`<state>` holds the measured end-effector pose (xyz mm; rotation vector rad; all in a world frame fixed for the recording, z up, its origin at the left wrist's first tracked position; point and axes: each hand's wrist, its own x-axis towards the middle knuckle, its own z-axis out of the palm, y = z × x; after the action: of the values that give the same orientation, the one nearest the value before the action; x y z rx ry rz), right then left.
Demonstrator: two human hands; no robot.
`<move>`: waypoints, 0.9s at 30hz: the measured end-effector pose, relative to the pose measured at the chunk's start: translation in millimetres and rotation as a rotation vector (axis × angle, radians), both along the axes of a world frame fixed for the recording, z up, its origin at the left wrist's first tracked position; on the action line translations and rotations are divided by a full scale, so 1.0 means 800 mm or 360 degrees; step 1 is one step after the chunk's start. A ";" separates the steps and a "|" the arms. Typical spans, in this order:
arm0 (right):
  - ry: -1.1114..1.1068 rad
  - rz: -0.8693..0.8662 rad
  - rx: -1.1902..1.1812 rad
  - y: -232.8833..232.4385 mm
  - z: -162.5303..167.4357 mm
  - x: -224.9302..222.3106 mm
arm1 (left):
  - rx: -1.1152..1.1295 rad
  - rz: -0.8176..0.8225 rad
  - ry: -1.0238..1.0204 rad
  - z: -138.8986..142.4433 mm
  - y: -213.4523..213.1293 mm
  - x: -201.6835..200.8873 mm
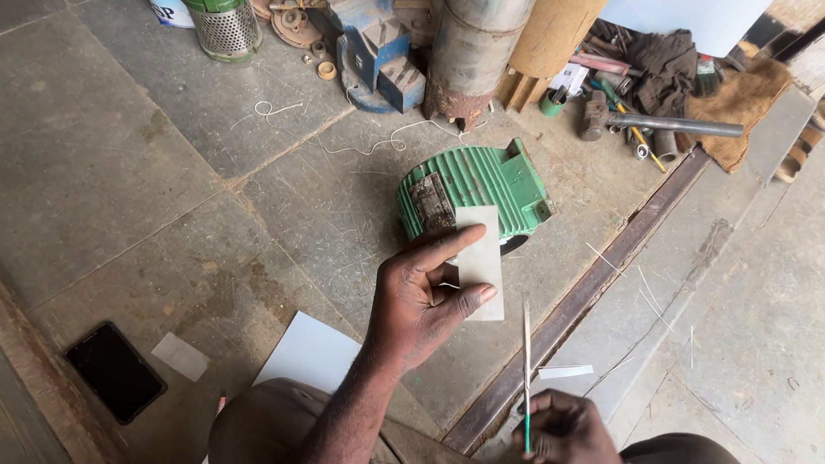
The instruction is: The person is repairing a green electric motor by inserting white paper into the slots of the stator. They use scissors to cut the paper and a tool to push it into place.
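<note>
Head view, left hand (pixel 422 298) pinching paper slip (pixel 480 258), right hand (pixel 569 435) gripping thin stick (pixel 526 366) nearby

Left hand (pixel 422 298) pinches grey card (pixel 481 260) over green motor housing (pixel 472 186); right hand (pixel 569 435) grips thin stick (pixel 527 371).

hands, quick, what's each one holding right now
Left hand: closed on a pale paper strip.
Right hand: closed on a thin stick with a green end.
</note>
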<state>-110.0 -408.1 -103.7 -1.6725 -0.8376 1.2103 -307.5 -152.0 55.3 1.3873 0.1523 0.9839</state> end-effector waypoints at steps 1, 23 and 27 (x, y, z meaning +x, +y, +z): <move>0.0039 0.0094 0.0379 -0.003 0.006 -0.020 | -0.0012 -0.0006 0.0019 0.002 0.001 0.001; 0.0038 0.0024 0.0707 0.008 0.061 -0.080 | 0.0297 -0.0002 0.0242 0.004 -0.016 0.020; -0.0057 0.0019 0.0728 0.008 0.060 -0.081 | 0.0275 -0.0011 0.0262 0.003 -0.014 0.019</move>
<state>-174.8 -402.0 -55.5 -1.3188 -1.0568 0.9112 -292.6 -163.4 58.0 1.6268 0.1886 0.8928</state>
